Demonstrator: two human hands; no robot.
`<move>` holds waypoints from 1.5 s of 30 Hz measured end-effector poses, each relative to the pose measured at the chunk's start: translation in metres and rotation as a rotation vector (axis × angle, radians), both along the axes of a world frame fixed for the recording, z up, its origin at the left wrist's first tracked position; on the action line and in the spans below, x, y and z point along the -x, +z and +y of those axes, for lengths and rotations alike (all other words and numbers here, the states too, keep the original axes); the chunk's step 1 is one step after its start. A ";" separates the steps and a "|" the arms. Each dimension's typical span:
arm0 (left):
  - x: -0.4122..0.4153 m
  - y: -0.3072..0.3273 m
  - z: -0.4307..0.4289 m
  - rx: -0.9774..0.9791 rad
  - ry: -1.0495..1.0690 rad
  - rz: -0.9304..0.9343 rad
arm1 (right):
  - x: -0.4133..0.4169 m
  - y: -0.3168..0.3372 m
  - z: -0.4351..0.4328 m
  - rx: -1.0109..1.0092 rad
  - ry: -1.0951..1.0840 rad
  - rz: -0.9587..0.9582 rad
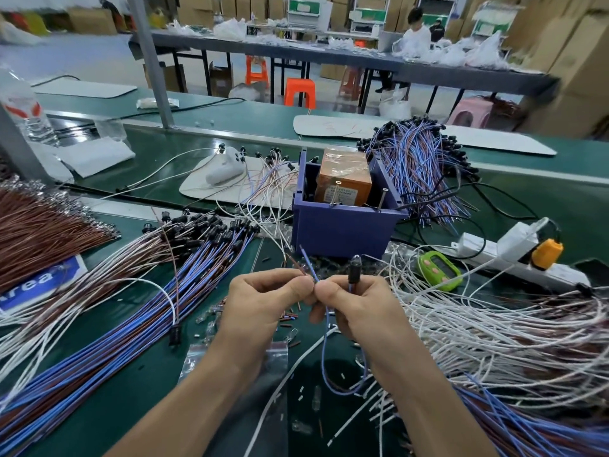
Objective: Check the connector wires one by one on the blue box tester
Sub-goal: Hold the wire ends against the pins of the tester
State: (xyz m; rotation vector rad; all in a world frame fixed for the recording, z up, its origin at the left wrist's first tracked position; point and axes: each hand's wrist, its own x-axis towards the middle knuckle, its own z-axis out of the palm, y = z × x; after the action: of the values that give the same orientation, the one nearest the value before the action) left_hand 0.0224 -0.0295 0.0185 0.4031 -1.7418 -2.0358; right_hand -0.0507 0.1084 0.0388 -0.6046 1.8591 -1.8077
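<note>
The blue box tester [342, 222] stands at the table's middle with an orange block [344, 179] inside and two metal pins at its front rim. Just in front of it, my left hand [263, 305] pinches the brown lead of one connector wire [324, 357]. My right hand [356, 308] pinches the blue lead and holds the wire's black bulb connector [355, 263] upright. Both lead tips point up toward the tester, a short way below it. The wire loops down between my wrists.
Bundles of blue and brown wires [131, 308] lie at the left, white wires [494, 341] at the right, another bundle [418, 166] behind the tester. A green timer [438, 270] and a white power strip [514, 258] sit to the right. Small loose bits litter the green mat.
</note>
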 end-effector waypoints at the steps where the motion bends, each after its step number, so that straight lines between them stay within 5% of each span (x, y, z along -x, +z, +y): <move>1: 0.001 0.000 0.001 -0.005 0.019 -0.003 | 0.001 0.000 0.000 -0.007 -0.001 -0.001; 8: 0.007 0.000 0.008 -0.091 0.060 -0.032 | 0.003 -0.008 -0.002 -0.014 -0.141 0.024; 16: 0.049 0.029 0.017 -0.322 0.093 -0.094 | 0.013 -0.011 -0.003 0.207 -0.459 -0.053; 26: 0.079 0.021 0.016 -0.013 0.323 -0.121 | 0.033 -0.018 0.006 0.290 -0.553 -0.125; 45: 0.085 0.014 0.015 -0.017 0.306 -0.123 | 0.062 -0.022 -0.001 0.311 -0.687 -0.131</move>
State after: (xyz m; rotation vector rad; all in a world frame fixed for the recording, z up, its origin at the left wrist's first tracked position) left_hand -0.0626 -0.0143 0.0327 0.7640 -1.6171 -1.8405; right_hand -0.1125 0.1074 0.0171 0.0908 1.8363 -2.5259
